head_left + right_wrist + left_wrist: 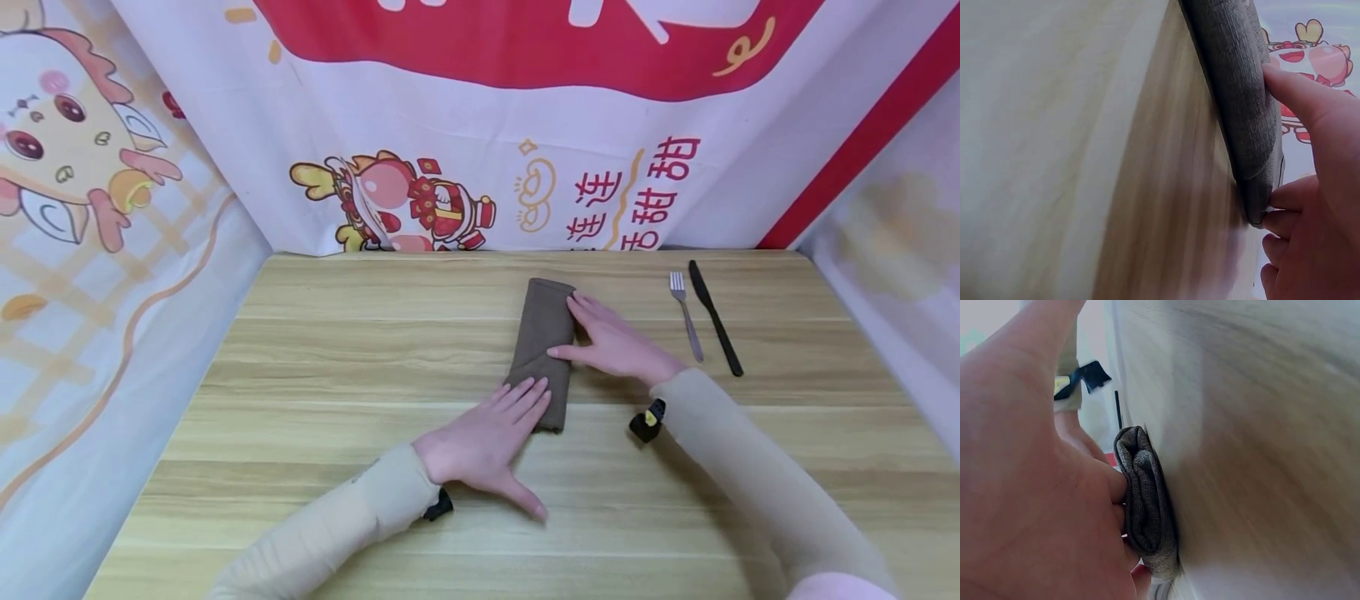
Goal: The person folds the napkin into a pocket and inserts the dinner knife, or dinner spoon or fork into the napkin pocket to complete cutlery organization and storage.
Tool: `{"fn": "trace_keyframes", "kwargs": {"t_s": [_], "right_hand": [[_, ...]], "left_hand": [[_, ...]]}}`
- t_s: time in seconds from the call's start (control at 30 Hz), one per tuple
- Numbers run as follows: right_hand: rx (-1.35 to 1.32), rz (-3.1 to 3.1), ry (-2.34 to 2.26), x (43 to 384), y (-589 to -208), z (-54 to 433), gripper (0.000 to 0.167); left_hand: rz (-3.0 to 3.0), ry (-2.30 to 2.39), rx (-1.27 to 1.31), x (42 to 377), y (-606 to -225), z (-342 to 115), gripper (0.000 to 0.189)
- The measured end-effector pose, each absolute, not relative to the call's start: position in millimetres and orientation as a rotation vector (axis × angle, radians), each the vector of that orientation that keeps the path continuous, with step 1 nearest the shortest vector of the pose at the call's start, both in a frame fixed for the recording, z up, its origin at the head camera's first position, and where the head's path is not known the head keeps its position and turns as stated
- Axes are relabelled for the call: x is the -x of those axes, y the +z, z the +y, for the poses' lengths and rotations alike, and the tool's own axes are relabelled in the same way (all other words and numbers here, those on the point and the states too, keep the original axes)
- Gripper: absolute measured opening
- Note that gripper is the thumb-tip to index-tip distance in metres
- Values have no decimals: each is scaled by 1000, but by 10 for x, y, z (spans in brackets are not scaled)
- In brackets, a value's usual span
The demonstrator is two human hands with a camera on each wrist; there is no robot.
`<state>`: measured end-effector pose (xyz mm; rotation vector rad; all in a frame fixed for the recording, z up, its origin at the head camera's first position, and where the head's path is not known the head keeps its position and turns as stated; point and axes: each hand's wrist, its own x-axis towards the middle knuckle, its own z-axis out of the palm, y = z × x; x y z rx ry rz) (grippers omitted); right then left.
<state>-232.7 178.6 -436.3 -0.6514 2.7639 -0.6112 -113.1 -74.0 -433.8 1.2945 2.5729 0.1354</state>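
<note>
A dark brown cloth (pixel 543 323), folded into a long flat strip, lies on the wooden table. My left hand (pixel 486 437) rests on its near end, fingers straight and thumb spread away over the table. My right hand (pixel 617 343) touches the strip's right side, its fingertips at the far right corner and its thumb on the long edge. From the left wrist, the rolled layers at the cloth's end (pixel 1143 494) show beside the left palm. The right wrist view shows the right thumb (pixel 1291 90) against the cloth's side (pixel 1238 106).
To the right of the cloth lie a fork (pixel 685 312) with a grey handle and a black knife (pixel 714 317), side by side. Printed fabric (pixel 480 125) hangs behind the table's far edge. More fabric (pixel 900 242) borders the right side.
</note>
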Motion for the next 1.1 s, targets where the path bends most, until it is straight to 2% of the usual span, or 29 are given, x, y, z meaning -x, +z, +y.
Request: {"fn": "trace_keyframes", "kwargs": {"t_s": [0.33, 0.6, 1.1], "right_hand": [[748, 2722, -670, 2506, -4396, 1561, 110], [680, 2733, -744, 2497, -4445, 1571, 110], [647, 2853, -1062, 2336, -4308, 1864, 91]], "left_hand": [[2558, 107, -1284, 1097, -4332, -669, 138], [2598, 109, -1226, 1107, -4332, -647, 136], [2603, 156, -1172, 1140, -4346, -636, 134]]}}
